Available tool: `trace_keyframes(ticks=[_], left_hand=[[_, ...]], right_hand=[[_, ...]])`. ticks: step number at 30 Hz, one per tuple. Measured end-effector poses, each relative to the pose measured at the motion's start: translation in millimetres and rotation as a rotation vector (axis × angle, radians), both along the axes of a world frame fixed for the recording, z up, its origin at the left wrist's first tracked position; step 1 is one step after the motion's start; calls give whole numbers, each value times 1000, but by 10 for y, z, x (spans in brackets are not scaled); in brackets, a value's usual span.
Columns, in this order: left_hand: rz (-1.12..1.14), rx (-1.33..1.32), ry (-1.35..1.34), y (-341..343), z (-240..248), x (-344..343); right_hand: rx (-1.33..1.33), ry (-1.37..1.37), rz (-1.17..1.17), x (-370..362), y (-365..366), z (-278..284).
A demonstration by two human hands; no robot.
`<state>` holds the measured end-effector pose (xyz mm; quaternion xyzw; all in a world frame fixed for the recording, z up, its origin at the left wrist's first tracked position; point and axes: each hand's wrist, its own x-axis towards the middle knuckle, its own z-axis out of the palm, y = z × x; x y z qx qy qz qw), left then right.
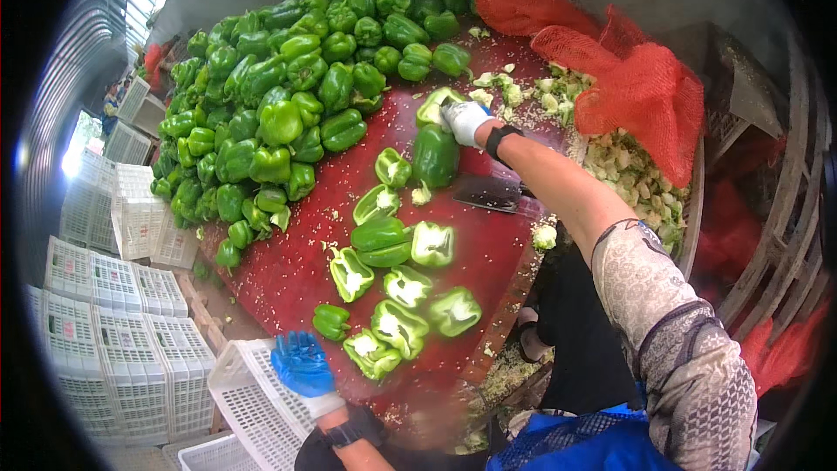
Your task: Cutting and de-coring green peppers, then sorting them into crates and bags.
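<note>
My right hand, in a white glove, has its fingers closed at the cut side of a green bell pepper half. Just below it lies a whole green bell pepper, and beside that a wide-bladed knife. My left hand, in a blue-coated glove, lies with fingers stretched out at the rim of a white plastic crate. Several pepper halves are scattered between the hands on the red tabletop, some with pale insides up. A pulled-out core rests near the whole pepper.
A large heap of whole green bell peppers covers the table's far left. Red mesh sacks and a pile of pale cores are at the right. White crates stand stacked at the left. Seeds litter the table.
</note>
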<state>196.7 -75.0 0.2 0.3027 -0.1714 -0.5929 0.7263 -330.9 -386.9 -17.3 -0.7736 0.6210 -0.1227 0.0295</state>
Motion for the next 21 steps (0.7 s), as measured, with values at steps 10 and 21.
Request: trace_keyframes(ticks=[10, 21], left_hand=[[-36, 102, -389, 11, 606, -932], [-329, 119, 155, 75, 838, -1395]], right_hand=[[93, -687, 604, 380, 878, 1007], [-87, -348, 971, 1770, 2431, 1480]])
